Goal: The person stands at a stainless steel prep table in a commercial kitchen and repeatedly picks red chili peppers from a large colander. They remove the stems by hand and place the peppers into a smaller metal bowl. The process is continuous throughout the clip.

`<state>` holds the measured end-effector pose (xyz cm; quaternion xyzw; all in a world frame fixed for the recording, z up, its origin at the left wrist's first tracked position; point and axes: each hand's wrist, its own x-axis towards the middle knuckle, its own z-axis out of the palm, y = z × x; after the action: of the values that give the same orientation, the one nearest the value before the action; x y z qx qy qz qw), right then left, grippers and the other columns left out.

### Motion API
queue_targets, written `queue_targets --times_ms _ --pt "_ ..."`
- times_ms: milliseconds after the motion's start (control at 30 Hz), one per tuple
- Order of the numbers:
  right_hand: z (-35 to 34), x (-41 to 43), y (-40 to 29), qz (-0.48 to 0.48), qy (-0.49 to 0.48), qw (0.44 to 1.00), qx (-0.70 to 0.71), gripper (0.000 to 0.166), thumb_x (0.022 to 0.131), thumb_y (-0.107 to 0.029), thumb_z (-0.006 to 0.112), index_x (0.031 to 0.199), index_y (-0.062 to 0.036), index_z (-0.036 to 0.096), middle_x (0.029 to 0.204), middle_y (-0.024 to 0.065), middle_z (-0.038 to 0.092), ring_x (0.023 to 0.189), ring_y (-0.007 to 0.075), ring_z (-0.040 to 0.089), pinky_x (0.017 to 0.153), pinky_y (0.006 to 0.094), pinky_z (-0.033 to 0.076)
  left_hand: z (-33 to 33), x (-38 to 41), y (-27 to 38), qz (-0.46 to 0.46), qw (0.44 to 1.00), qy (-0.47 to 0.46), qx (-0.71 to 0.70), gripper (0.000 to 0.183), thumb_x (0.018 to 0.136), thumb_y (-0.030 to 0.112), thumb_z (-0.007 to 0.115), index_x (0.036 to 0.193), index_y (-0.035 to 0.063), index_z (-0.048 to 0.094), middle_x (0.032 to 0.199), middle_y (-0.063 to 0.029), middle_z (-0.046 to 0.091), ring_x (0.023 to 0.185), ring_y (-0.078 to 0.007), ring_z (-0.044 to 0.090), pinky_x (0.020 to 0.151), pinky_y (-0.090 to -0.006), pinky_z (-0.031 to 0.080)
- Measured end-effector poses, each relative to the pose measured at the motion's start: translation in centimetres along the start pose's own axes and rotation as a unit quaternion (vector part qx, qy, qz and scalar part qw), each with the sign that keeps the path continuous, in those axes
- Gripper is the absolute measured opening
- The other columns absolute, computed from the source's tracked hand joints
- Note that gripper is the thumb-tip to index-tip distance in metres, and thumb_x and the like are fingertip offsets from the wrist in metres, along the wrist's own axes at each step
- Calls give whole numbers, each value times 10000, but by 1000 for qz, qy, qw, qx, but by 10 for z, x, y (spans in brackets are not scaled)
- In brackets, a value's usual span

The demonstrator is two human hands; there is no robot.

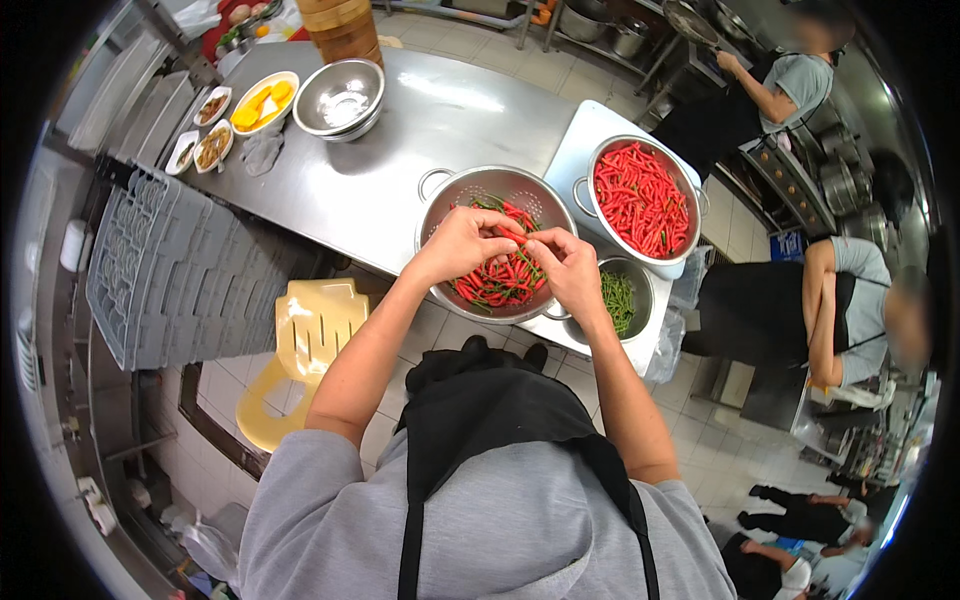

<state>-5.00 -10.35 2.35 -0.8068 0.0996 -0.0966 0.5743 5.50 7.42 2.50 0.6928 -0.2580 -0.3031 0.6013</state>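
Note:
A perforated steel colander point(442, 196) of red chilies with green stems point(499, 283) sits at the table's near edge. Above it, my left hand point(469, 244) and my right hand point(564, 270) meet with fingertips pinched on one red chili point(511, 234). Most of that chili is hidden by my fingers. To the right, a second two-handled colander point(592, 202) is full of red chilies without visible stems point(641, 199). Below that, a steel bowl point(643, 289) holds loose green stems point(616, 300).
The second colander rests on a pale board point(566, 161). Nested steel bowls point(339, 97), a bamboo steamer point(337, 30) and small food dishes point(214, 146) stand far left. Grey dish racks point(187, 277) and a yellow stool point(319, 322) are at left. Co-workers point(765, 322) stand at right.

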Motion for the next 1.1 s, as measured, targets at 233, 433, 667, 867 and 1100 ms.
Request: queue_targets --times_ms 233,433,667,867,1100 --pt "-2 7 11 -7 19 995 -97 159 939 -111 658 869 31 646 707 22 622 644 65 537 584 243 441 19 -14 -4 -24 992 82 -88 203 873 27 700 1066 -34 715 806 -59 714 681 -83 646 630 -232 530" --pt "-24 9 6 91 -92 978 163 159 958 -128 637 948 29 658 862 71 692 723 113 653 618 247 533 35 -16 0 -6 983 175 -55 223 876 19 698 1094 -20 719 807 -70 718 677 -87 652 625 -230 532" --pt "-34 2 4 111 -117 975 155 174 950 -133 651 957 39 674 759 63 684 636 98 629 584 242 522 64 -13 4 51 976 213 14 227 868 46 712 1088 -13 723 926 -102 748 769 -113 687 716 -257 553" --pt "-52 -4 15 108 -119 982 102 179 976 -147 622 962 28 655 753 47 661 598 89 596 562 235 506 89 -10 10 97 966 232 65 230 843 92 733 1058 11 736 951 -138 743 780 -142 689 713 -293 540" --pt "-76 -22 19 70 -147 979 126 171 1025 -162 505 960 -6 535 729 21 550 564 89 544 544 248 486 114 1 12 16 972 155 -175 233 908 29 674 1126 -52 679 905 -109 723 764 -109 680 685 -235 570"
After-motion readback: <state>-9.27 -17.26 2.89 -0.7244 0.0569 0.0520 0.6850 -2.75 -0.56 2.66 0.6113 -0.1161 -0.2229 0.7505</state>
